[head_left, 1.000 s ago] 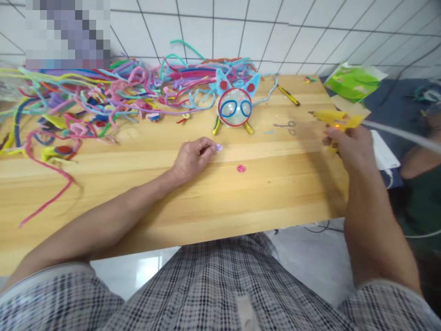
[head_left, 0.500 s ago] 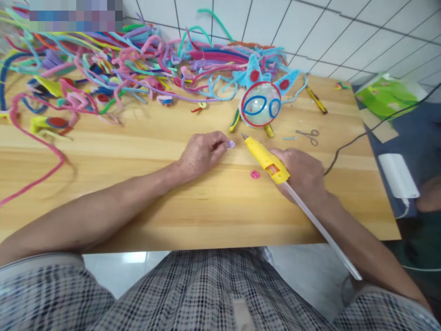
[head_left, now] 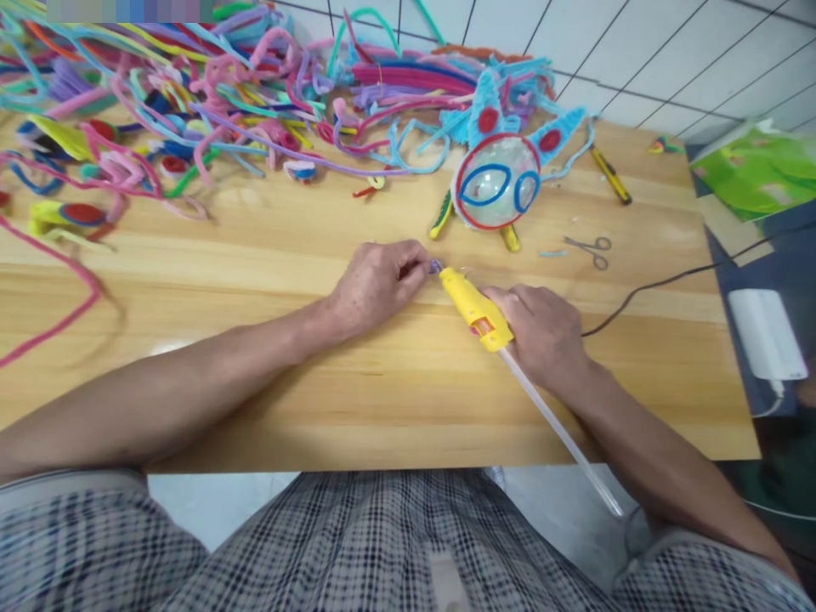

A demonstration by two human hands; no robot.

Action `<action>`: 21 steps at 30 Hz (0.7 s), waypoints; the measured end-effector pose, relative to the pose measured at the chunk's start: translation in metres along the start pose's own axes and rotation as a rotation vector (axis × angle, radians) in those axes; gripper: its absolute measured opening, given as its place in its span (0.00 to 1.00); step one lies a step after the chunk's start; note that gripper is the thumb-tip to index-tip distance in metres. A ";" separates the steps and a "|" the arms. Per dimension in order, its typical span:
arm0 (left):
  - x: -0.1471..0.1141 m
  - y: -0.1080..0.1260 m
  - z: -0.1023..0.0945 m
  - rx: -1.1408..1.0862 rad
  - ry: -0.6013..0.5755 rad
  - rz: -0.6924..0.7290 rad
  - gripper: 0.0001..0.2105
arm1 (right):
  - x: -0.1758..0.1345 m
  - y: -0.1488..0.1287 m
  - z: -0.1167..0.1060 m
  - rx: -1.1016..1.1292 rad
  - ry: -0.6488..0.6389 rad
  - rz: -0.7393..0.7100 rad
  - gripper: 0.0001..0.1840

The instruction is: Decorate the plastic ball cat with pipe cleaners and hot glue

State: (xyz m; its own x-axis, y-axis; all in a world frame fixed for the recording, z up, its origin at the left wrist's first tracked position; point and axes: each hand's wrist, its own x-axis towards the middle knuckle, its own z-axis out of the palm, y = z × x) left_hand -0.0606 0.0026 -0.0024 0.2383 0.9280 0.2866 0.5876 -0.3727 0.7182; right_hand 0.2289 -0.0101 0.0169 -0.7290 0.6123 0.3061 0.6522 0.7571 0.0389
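Note:
Between thumb and forefinger, my left hand (head_left: 382, 285) pinches a small purple piece (head_left: 435, 266), mostly hidden by the fingers. My right hand (head_left: 545, 327) is closed round a yellow hot glue gun (head_left: 475, 310). Its nozzle meets the purple piece or sits right at it; the tip is hard to make out. A long clear glue stick (head_left: 561, 433) sticks out of the back of the gun. Just beyond both hands stands a clear round figure (head_left: 499, 181) with a red rim, blue eye outlines, light blue ears and yellow-green legs.
Many coloured pipe cleaners (head_left: 255, 93) lie heaped along the back left. Small scissors (head_left: 592, 251) and a yellow utility knife (head_left: 610, 176) rest on the right of the wooden table (head_left: 357, 416). A dark cord (head_left: 643, 293) runs off to the right, above a white box (head_left: 767, 334).
The glue gun has moved left, bringing its nozzle to the purple piece. A small pink coil seen on the table before is now hidden behind the gun. The view has shifted slightly.

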 end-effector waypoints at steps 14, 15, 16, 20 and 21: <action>0.001 0.002 0.000 -0.066 0.006 -0.060 0.13 | -0.005 -0.001 -0.007 0.025 -0.040 0.038 0.19; 0.001 0.002 0.000 -0.071 0.003 -0.066 0.13 | -0.005 -0.001 -0.007 0.028 -0.057 0.046 0.19; 0.001 0.002 -0.001 -0.074 0.001 -0.072 0.13 | -0.004 -0.002 -0.007 0.031 -0.068 0.051 0.19; 0.001 0.003 -0.001 -0.081 0.000 -0.075 0.13 | -0.003 -0.002 -0.005 0.030 -0.048 0.042 0.19; 0.001 0.003 -0.001 -0.082 -0.001 -0.072 0.13 | -0.003 -0.001 -0.004 0.026 -0.030 0.036 0.19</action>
State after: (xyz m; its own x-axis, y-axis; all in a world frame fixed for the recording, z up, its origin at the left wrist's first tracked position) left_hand -0.0591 0.0023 0.0010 0.1990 0.9522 0.2318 0.5377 -0.3038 0.7865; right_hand 0.2313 -0.0142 0.0196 -0.7113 0.6457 0.2779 0.6729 0.7397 0.0036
